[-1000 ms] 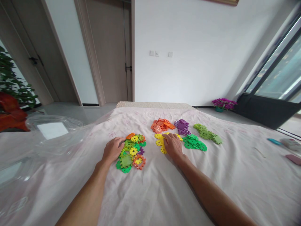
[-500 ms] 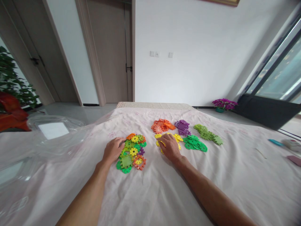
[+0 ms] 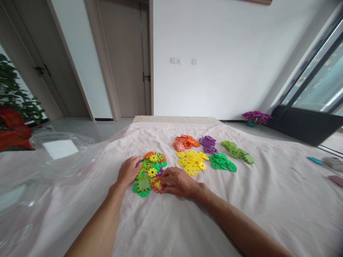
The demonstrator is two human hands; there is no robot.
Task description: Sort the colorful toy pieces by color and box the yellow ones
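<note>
A mixed pile of plastic interlocking pieces (image 3: 147,164), notched discs and squares in several colours, lies on the cloth between my hands. My left hand (image 3: 129,172) rests against its left edge, fingers loosely stretched, with nothing visible in them. At the lower right of that pile, my right hand (image 3: 178,182) reaches over an orange square ring (image 3: 156,186) with its fingers apart and curved. Its fingertips partly cover the ring and a yellow disc. Up and to the right of that hand is a heap of yellow notched discs (image 3: 192,161).
Behind and beside the yellow heap lie orange pieces (image 3: 184,142), purple pieces (image 3: 208,143), green discs (image 3: 223,162) and light-green squares (image 3: 237,151). A clear plastic container (image 3: 64,148) stands at left. Small items, including a blue one (image 3: 314,160), lie at the far right.
My right hand has moved left and toward me, from the yellow heap to the mixed pile, uncovering the yellow discs. My left hand has stayed in place.
</note>
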